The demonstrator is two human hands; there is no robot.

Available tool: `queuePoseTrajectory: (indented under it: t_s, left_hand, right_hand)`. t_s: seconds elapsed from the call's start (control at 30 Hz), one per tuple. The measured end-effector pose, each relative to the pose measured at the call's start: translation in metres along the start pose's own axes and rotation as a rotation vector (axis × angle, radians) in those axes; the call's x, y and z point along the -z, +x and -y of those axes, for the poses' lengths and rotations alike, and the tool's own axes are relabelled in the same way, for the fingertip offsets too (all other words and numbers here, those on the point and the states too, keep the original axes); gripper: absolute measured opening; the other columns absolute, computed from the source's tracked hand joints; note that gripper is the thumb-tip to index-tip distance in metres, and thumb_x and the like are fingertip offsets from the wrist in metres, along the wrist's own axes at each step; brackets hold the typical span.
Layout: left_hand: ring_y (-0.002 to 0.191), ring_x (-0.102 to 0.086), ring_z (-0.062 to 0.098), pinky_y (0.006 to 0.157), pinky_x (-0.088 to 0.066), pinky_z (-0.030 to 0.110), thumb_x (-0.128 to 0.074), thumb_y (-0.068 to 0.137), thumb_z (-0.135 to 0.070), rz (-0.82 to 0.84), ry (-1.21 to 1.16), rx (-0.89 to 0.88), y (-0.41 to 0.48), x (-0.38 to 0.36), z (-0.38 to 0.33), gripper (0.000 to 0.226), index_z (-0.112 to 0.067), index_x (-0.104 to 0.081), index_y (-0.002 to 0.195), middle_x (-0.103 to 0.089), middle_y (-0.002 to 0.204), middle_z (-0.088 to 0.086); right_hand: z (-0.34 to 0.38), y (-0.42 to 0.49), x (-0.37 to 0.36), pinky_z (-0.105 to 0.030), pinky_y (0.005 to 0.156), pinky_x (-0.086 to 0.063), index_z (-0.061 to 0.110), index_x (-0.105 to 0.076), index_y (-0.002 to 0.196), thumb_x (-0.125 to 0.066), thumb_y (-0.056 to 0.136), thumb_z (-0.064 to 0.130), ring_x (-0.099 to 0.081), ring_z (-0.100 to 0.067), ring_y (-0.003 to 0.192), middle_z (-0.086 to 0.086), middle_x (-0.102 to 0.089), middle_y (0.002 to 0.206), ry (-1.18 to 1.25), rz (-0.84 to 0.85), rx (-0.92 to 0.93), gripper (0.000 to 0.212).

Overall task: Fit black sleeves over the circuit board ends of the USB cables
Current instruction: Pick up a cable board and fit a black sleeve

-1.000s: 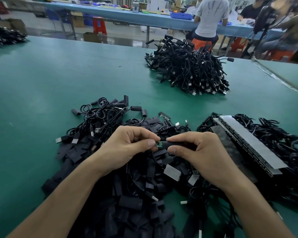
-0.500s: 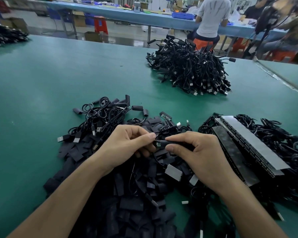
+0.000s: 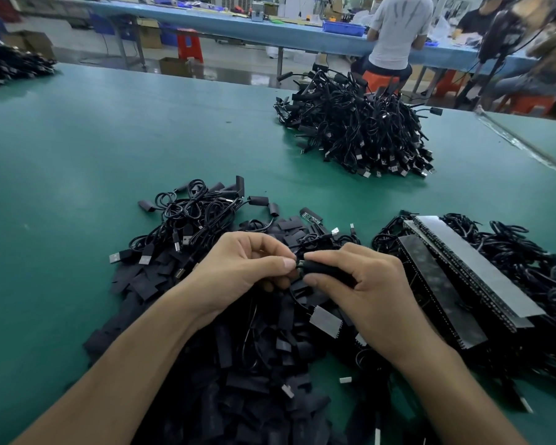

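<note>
One head-worn wide-angle view looks forward and down, close over the green table point(image 3: 77, 155), background seemingly blurred.

Black sleeve point(image 3: 326, 270) over cable end.

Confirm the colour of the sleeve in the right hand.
Black; the sleeve shows best in the head view.

green table point(image 3: 77, 162), red stool point(image 3: 190, 44), seated person point(image 3: 397, 30)
</note>
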State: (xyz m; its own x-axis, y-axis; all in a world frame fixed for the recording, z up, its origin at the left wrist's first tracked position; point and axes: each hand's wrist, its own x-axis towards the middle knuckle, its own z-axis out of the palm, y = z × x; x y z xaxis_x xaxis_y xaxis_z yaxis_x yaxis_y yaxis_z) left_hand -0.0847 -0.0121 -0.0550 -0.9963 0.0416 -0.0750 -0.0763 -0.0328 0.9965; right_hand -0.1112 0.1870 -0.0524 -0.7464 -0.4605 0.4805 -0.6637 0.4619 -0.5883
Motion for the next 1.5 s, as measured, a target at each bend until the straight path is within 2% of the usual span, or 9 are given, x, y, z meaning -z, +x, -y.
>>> queuePoseTrajectory:
  t_s: [0.2,0.4,0.6,0.73,0.8,0.87,1.03,1.23,1.5]
  left_hand:
    - [0.065,-0.065,0.012,0.062,-0.052,0.017,-0.07,0.087,-0.001,0.023,0.039,-0.05,0.002,-0.002,0.005,0.013,-0.012,-0.074,0.083,-0.072,0.072,0.009]
    - [0.066,-0.065,0.013,0.064,-0.052,0.018,-0.067,0.089,0.0,0.046,0.065,-0.114,0.002,-0.002,0.008,0.012,-0.01,-0.072,0.086,-0.073,0.072,0.004]
    - [0.063,-0.067,0.009,0.064,-0.053,0.018,-0.069,0.087,0.003,0.081,0.147,-0.17,0.0,-0.005,0.008,0.016,-0.012,-0.069,0.084,-0.072,0.071,0.004]
    - [0.062,-0.069,0.012,0.063,-0.053,0.018,-0.07,0.086,0.004,0.044,0.137,-0.156,0.001,-0.005,0.009,0.016,-0.012,-0.068,0.085,-0.072,0.069,0.006]
    - [0.063,-0.07,0.014,0.063,-0.054,0.019,-0.07,0.087,0.003,0.013,0.108,-0.15,0.001,-0.005,0.01,0.012,-0.009,-0.067,0.087,-0.073,0.07,0.008]
    - [0.064,-0.07,0.016,0.064,-0.055,0.021,-0.069,0.087,0.003,-0.009,0.072,-0.15,0.002,-0.005,0.01,0.009,-0.006,-0.065,0.089,-0.074,0.072,0.01]
    - [0.066,-0.071,0.018,0.065,-0.055,0.021,-0.07,0.087,0.002,-0.045,0.032,-0.165,0.002,-0.006,0.01,0.013,-0.007,-0.061,0.089,-0.075,0.072,0.01]
    - [0.066,-0.072,0.019,0.066,-0.056,0.022,-0.071,0.087,0.002,-0.079,0.064,-0.186,0.004,-0.007,0.013,0.017,-0.01,-0.059,0.086,-0.075,0.072,0.01]
    - [0.065,-0.071,0.021,0.069,-0.057,0.03,-0.073,0.086,0.0,-0.092,0.122,-0.205,0.005,-0.008,0.022,0.022,-0.016,-0.059,0.081,-0.072,0.068,0.009]
  right_hand:
    - [-0.004,0.0,-0.001,-0.004,0.069,-0.039,0.018,-0.078,0.1,-0.077,0.083,0.019,-0.057,0.006,0.074,0.019,-0.06,0.077,-0.033,-0.019,0.029,0.017]
    - [-0.006,-0.001,-0.001,-0.005,0.072,-0.041,0.018,-0.076,0.106,-0.073,0.084,0.027,-0.059,-0.001,0.078,0.014,-0.063,0.08,-0.044,0.0,0.034,0.024]
    - [-0.005,-0.002,-0.003,-0.023,0.072,-0.05,0.021,-0.077,0.104,-0.073,0.086,0.026,-0.065,-0.005,0.078,0.008,-0.068,0.083,0.01,0.101,-0.009,0.019]
    - [-0.004,-0.003,-0.006,-0.015,0.077,-0.048,0.025,-0.074,0.112,-0.081,0.08,0.026,-0.063,0.003,0.081,0.015,-0.07,0.088,-0.02,0.01,-0.075,0.032]
    - [-0.003,-0.003,-0.006,-0.009,0.071,-0.047,0.031,-0.069,0.117,-0.084,0.077,0.027,-0.064,0.005,0.075,0.019,-0.069,0.082,0.049,-0.079,-0.177,0.043]
    - [-0.003,-0.003,-0.008,-0.008,0.067,-0.05,0.032,-0.069,0.112,-0.085,0.075,0.025,-0.067,0.003,0.073,0.022,-0.069,0.084,0.125,-0.183,-0.252,0.04]
    - [0.0,-0.005,-0.018,-0.013,0.074,-0.055,0.026,-0.077,0.1,-0.085,0.075,0.023,-0.069,0.005,0.076,0.025,-0.071,0.082,0.195,-0.321,-0.34,0.026]
    - [0.001,-0.006,-0.023,-0.027,0.078,-0.06,0.031,-0.075,0.1,-0.083,0.078,0.027,-0.071,0.001,0.078,0.014,-0.076,0.083,0.266,-0.356,-0.437,0.024]
    - [0.005,-0.007,-0.025,-0.028,0.082,-0.059,0.023,-0.074,0.112,-0.078,0.082,0.023,-0.071,0.001,0.08,0.008,-0.077,0.086,0.224,-0.304,-0.441,0.03]
